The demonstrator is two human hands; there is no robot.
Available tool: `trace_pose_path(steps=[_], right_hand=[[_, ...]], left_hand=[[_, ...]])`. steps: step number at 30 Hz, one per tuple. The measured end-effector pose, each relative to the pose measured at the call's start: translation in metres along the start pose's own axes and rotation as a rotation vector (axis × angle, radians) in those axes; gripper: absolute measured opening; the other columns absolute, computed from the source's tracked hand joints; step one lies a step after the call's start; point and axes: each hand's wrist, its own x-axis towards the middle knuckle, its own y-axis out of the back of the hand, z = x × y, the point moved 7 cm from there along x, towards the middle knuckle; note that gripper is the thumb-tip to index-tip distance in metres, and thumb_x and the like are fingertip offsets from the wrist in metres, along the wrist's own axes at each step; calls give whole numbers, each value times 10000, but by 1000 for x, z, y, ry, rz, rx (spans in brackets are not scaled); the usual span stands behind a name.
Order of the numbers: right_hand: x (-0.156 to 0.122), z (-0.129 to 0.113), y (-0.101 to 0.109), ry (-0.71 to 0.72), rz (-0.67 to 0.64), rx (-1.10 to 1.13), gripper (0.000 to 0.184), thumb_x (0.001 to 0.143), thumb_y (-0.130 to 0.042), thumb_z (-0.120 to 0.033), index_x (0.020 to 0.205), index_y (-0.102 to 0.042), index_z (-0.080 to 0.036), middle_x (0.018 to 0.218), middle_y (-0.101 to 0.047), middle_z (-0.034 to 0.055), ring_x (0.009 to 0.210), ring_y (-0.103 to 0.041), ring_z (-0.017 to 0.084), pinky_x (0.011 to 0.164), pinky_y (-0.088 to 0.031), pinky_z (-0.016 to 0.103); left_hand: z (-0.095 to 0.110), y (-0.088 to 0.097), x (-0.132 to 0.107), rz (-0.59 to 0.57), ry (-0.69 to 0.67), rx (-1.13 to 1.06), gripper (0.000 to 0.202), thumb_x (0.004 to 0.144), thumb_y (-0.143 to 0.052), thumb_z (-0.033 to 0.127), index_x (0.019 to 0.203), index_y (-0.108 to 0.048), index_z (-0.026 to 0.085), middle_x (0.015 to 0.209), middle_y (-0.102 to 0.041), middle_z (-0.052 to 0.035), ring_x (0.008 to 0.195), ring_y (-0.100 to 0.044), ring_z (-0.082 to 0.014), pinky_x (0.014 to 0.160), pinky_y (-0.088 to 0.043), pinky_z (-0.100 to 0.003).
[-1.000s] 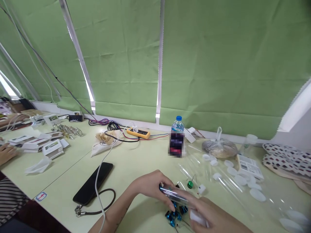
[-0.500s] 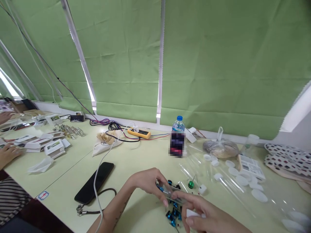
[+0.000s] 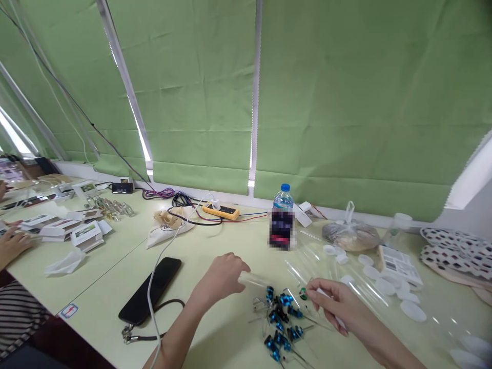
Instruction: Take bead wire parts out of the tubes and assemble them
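Observation:
My left hand [image 3: 225, 277] is closed around one end of a clear plastic tube [image 3: 255, 280], which points right above the pile. Below it lie several small blue and black metallic pieces [image 3: 282, 328] with thin wire stems, heaped on the table. My right hand [image 3: 332, 305] is at the right of the heap, fingers curled over a white piece [image 3: 340, 323] that is mostly hidden. Its fingertips reach a small green metallic piece [image 3: 303, 293]; whether they grip it I cannot tell.
Clear tubes [image 3: 369, 287] and white round caps [image 3: 413, 311] lie at right, by a small box [image 3: 400, 265]. Behind stand a water bottle [image 3: 283, 197] and a tied plastic bag [image 3: 350, 236]. A phone [image 3: 150, 289] with a cable lies left. Another person's hand [image 3: 15, 243] is among white boxes.
My hands have moved apart: the left up and left with the clear tube, the right up and right to the green piece. The heap of blue pieces is uncovered.

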Motion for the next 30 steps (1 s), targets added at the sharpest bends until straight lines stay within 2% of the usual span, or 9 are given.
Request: trace_pose_path(steps=[2, 5, 9, 13, 16, 20, 23, 27, 30], right_hand=[[1, 4, 0, -6, 16, -40, 268, 828, -536, -439, 765, -546, -179, 636, -499, -61, 407, -354, 32, 345, -255, 147], [-1, 5, -4, 0, 32, -93, 213, 816, -541, -383, 737, -537, -186, 615, -525, -51, 400, -372, 41, 344, -269, 150], [-5, 0, -7, 36, 90, -147, 153, 800, -554, -323, 711, -535, -200, 560, -465, -66, 409, -382, 52, 353, -278, 152], [-4, 0, -12, 78, 115, -181, 172, 812, -548, -347, 716, -535, -205, 555, -419, -71, 411, -357, 56, 359, -286, 158], [1, 6, -21, 111, 116, -212, 184, 820, -537, -368, 736, -544, -204, 565, -426, -65, 413, -365, 64, 357, -303, 164], [6, 15, -30, 154, 110, -286, 200, 827, -510, -372, 758, -586, -201, 612, -509, -34, 440, -427, 87, 360, -352, 172], [6, 16, -31, 184, 101, -374, 198, 820, -506, -346, 798, -657, -220, 700, -628, 2, 516, -537, 135, 426, -424, 208], [0, 12, -27, 224, 146, -498, 236, 803, -525, -309, 955, -705, -282, 876, -711, 28, 799, -623, 242, 720, -471, 334], [-5, 8, -23, 215, 172, -553, 340, 827, -499, -334, 1135, -638, -293, 806, -698, 34, 758, -614, 259, 707, -457, 358]], left_hand=[[7, 0, 1, 54, 16, 72, 252, 721, -613, 52, 916, -708, 180, 827, -654, -113, 872, -548, -276, 703, -405, -346], [14, -1, 6, 90, -9, 138, 277, 717, -529, -39, 833, -684, 160, 872, -625, -131, 956, -507, -286, 814, -383, -410], [12, 1, 9, 114, -18, 121, 258, 735, -520, -35, 850, -660, 150, 948, -604, -133, 1022, -484, -283, 906, -336, -443], [-2, 4, 10, 169, 64, -1, 201, 788, -512, 17, 883, -629, 150, 980, -602, -132, 1023, -503, -287, 927, -316, -465], [-15, 7, 10, 203, 130, -180, 117, 824, -580, 189, 939, -581, 170, 939, -627, -95, 909, -563, -264, 866, -375, -436], [-23, 7, 13, 239, 141, -502, 231, 887, -498, 418, 964, -482, 200, 845, -654, -40, 763, -609, -194, 708, -458, -310], [-18, 3, 17, 274, 106, -727, 259, 930, -384, 458, 960, -417, 202, 888, -670, -57, 800, -630, -169, 688, -479, -261], [-2, -5, 20, 290, 57, -953, 280, 954, -295, 467, 978, -378, 201, 931, -671, -87, 782, -627, -156, 618, -485, -236], [10, -9, 18, 298, 38, -1045, 288, 933, -370, 479, 991, -399, 198, 871, -658, -68, 735, -609, -156, 556, -459, -217]])
